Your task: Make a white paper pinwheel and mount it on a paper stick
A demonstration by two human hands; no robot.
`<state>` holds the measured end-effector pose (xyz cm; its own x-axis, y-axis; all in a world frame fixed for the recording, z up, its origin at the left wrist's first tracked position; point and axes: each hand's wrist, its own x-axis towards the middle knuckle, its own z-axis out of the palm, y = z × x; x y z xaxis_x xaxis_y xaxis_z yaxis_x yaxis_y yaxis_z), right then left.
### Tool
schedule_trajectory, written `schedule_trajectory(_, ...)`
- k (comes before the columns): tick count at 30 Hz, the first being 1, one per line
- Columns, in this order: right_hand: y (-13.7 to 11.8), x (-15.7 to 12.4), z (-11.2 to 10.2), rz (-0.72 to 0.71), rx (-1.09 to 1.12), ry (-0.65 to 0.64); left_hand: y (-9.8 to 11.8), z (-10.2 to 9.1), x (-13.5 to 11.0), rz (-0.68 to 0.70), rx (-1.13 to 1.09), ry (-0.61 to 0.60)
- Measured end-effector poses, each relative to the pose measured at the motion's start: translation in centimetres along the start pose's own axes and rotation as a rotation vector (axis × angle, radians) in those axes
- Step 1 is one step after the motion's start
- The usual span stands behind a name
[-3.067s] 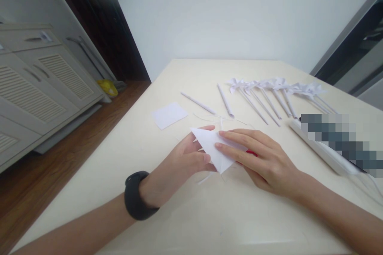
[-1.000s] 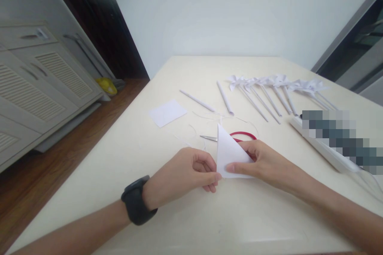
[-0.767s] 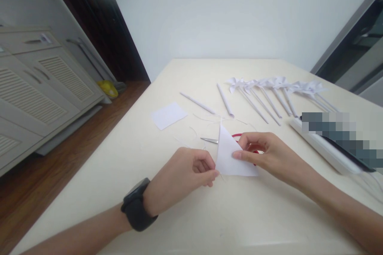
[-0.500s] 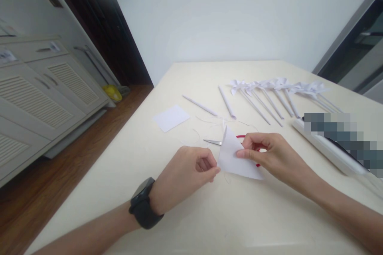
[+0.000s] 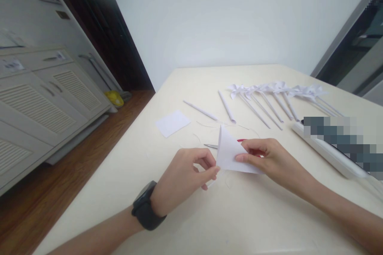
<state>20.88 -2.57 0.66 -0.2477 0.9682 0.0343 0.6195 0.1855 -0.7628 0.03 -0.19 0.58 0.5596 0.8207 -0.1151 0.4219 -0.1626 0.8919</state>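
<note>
A folded sheet of white paper [image 5: 229, 155], its top narrowing to a point, is held above the table between both hands. My left hand [image 5: 191, 179], with a black watch on the wrist, pinches the paper's lower left corner. On the other side, my right hand [image 5: 260, 155] grips the sheet with the thumb in front and the fingers behind. Behind the paper lie scissors [image 5: 210, 146]; one blade tip and a bit of red handle show, the rest is hidden. Thin white strips or threads [image 5: 206, 124] are scattered around them.
A square of white paper [image 5: 172, 123] lies at the left. Two rolled paper sticks [image 5: 226, 106] rest farther back. Several paper pinwheels on sticks [image 5: 277, 87] line the back right. A long white object [image 5: 326, 149], partly blurred out, lies at the right of the table [image 5: 206, 83].
The paper has turned slightly, its tip shifting left and more of its folded left side showing. Both hands keep hold of it. The camera view has tilted up slightly.
</note>
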Motion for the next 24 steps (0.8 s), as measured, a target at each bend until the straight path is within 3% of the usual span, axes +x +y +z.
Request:
schedule_trajectory(10, 0.0, -0.2, 0.0, -0.020, -0.001, 0.072, 0.2, -0.3, 0.1, 0.017, 0.024, 0.082)
schedule_trajectory(15, -0.1, -0.2, -0.1, -0.015, 0.001, 0.076, 0.5, -0.6, 0.2, 0.133, 0.054, 0.107)
schedule_trajectory(19, -0.7, -0.2, -0.3, -0.055, -0.012, 0.055, 1.2, -0.7, 0.0, 0.151, 0.117, 0.021)
schedule_trajectory(24, -1.3, -0.6, 0.4, -0.064, 0.098, -0.101, 1.4, -0.1, -0.4, 0.129, 0.118, -0.124)
